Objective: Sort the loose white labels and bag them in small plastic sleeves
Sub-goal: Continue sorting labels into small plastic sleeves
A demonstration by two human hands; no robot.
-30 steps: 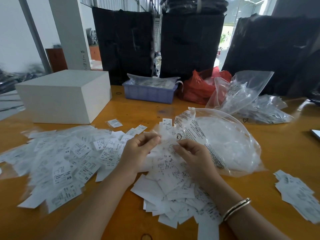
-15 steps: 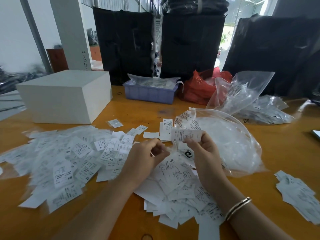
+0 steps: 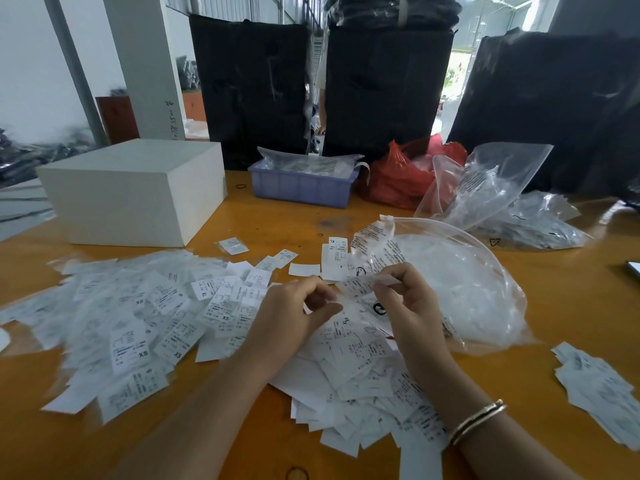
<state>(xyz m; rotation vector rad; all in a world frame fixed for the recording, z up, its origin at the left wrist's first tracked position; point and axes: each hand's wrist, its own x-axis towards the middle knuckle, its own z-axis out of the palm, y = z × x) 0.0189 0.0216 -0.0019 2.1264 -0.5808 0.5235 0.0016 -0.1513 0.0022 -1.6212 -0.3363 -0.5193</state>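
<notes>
Loose white labels [image 3: 360, 368] lie heaped on the orange table just under my hands. A wider spread of bagged labels [image 3: 131, 320] printed XS and XL covers the table to the left. My right hand [image 3: 408, 306] pinches a small label in a thin plastic sleeve [image 3: 363, 284] above the heap. My left hand [image 3: 294, 313] is curled beside it, fingertips at the sleeve's left end. A large clear plastic bag [image 3: 460, 292] lies open just right of my right hand.
A white box [image 3: 135, 192] stands at the back left. A lavender tray [image 3: 301, 185], a red bag [image 3: 401, 178] and more clear bags [image 3: 485, 188] sit at the back. Another label pile [image 3: 599, 389] lies at the right edge. Black bundles [image 3: 388, 88] wall off the rear.
My right hand lifted a label out of the heap and turned it level. My left hand curled and came up to its left end.
</notes>
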